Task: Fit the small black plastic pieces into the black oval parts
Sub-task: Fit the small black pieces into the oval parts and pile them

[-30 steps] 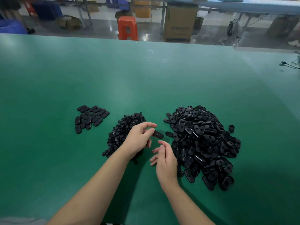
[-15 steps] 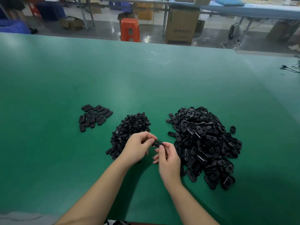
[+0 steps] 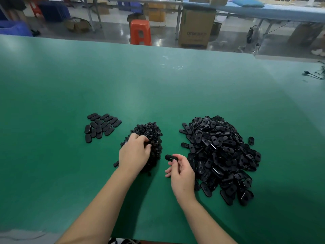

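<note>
From the head view, we cannot make out whether our left hand (image 3: 134,152), fingers curled down into the heap of small black pieces (image 3: 151,136), holds anything. Our right hand (image 3: 181,170) pinches one black oval part (image 3: 170,157) above the green table (image 3: 158,95), beside the big pile of oval parts (image 3: 221,155). Laid-out ovals (image 3: 102,125) sit left.

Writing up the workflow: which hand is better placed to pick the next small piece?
Left. The left hand is already on the pile of small pieces, fingers curled into it, while the right hand pinches an oval part.
</note>
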### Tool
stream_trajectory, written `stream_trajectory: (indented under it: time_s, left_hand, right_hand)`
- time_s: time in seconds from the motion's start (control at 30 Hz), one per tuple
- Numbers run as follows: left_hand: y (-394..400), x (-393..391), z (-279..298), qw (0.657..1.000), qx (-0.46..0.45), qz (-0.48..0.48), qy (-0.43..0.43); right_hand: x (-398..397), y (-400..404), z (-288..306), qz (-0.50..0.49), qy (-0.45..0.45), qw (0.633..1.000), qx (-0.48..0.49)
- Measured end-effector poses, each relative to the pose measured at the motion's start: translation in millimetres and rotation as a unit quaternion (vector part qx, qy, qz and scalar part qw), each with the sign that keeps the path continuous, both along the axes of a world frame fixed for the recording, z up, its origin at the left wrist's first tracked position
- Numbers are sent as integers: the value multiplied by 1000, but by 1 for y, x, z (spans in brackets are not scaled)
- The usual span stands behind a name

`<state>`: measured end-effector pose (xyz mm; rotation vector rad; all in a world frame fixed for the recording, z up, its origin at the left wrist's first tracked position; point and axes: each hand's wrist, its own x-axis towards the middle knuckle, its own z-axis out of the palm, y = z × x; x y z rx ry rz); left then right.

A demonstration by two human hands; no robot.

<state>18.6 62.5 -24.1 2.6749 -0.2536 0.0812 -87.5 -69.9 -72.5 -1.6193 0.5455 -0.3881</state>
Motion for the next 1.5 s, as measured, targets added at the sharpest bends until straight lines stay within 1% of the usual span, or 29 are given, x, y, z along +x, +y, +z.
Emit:
stream_trajectory:
  time_s: [0.1,0.17,0.43,0.57,0.73,0.87,0.93,1.03,1.1,1.17,1.23,1.3,1.37,1.4,1.5]
  left_hand:
    - [14,12,-7,998,46,18,39]
    - [19,16,-11,997,58,22,49]
    - [20,17,-13,997,53,24,46]
    - [19,16,-11,999,26,26,37]
    - [17,14,-7,998,-48,39,-10]
    - [17,11,-5,999,-29,39,-4]
    - [18,10,-6,998,-39,42,-5]
    - [18,8,-6,994,-111,24,2]
    - [15,6,-4,979,-202,-1,39]
    - [8,2,-1,952,-293,-16,88]
    - [1,-2,0,914,-377,-22,151]
    - [-4,-6,1,867,-452,-23,208]
    - [-8,-9,2,830,-502,-21,243]
    - [-10,-11,2,817,-517,-19,254]
    - [-15,-15,1,801,-534,-17,268]
  right_hand:
    - [0,0,1,10,3,1000,-9]
    - [0,0,2,15,5,1000,-13]
    - [0,0,5,23,11,999,-27]
    - [-1,-1,4,24,16,999,-32]
    - [1,-2,0,23,29,999,-37]
    - [1,-2,0,24,34,998,-38]
    - [0,-2,0,24,36,998,-40]
    - [1,-2,-1,23,35,998,-42]
    - [2,-1,-2,19,31,999,-39]
    - [2,-1,-3,15,28,999,-37]
    - [3,0,-4,15,26,999,-36]
    - [2,0,-4,15,23,999,-34]
    - [2,0,-3,15,20,999,-35]
    - [2,0,-3,15,19,999,-37]
    - [3,0,-3,14,20,999,-43]
